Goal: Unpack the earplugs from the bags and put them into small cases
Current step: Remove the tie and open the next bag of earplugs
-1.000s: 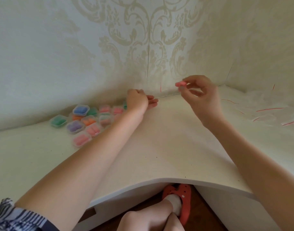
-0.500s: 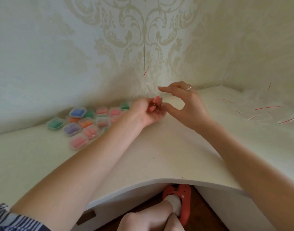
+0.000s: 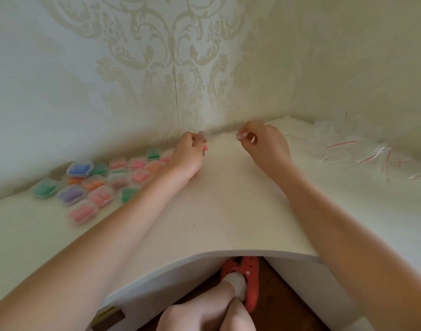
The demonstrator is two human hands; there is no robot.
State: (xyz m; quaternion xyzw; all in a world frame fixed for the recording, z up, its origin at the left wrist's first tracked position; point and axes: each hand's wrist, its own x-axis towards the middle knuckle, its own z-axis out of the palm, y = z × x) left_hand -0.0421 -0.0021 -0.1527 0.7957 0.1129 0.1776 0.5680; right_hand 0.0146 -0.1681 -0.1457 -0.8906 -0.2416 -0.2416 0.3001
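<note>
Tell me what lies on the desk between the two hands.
In the head view the white desk is bare between the left hand and the right hand; only a faint clear bag, hard to make out, seems stretched between their fingertips.

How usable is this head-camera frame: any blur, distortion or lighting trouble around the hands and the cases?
Head view: soft overall, daylight even, no hard glare. Wide-angle bending curves the desk edge and walls. The left hand and right hand are slightly smeared; what the fingers pinch is unclear apart from a pink earplug at the left. The filled cases read by colour only; the clear bags wash into the white top.
</note>
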